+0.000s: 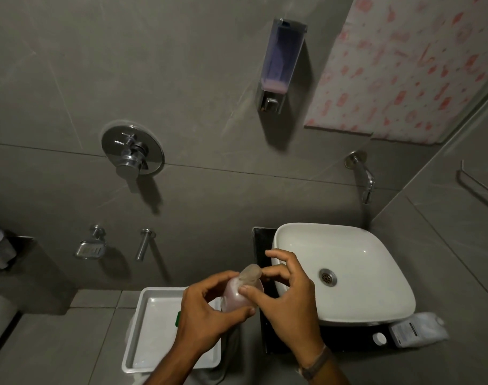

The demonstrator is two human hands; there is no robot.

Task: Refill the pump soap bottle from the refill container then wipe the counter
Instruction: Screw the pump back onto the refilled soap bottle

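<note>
Holds the soap bottle [234, 298] in both hands above the far right corner of a white tray [165, 289], just left of the black counter [348, 339]. Wraps the left hand [206, 312] round the bottle's lower body, fingers curled beneath and thumb across the front. Pinches the bottle's cloudy top [249, 275] with the right hand [288, 298]: thumb pressed on the near shoulder, index finger hooked over the far side, the remaining fingers spread loosely above. Shows pale pink liquid through the clear body. Cannot tell whether the top sits tight or loose. Wears a band [315, 362] on the right wrist.

Lying flat at the counter's near right end, just beside the white basin [376, 295]: the refill container [416, 329], label up, with a small round white cap [379, 339] next to it. In the tray, partly hidden behind the left hand: something green [178, 319]. On the grey tiled wall above: a soap dispenser [283, 62] with a low layer of pink liquid, a chrome mixer valve [133, 151], and a spout [362, 173] over the basin.
</note>
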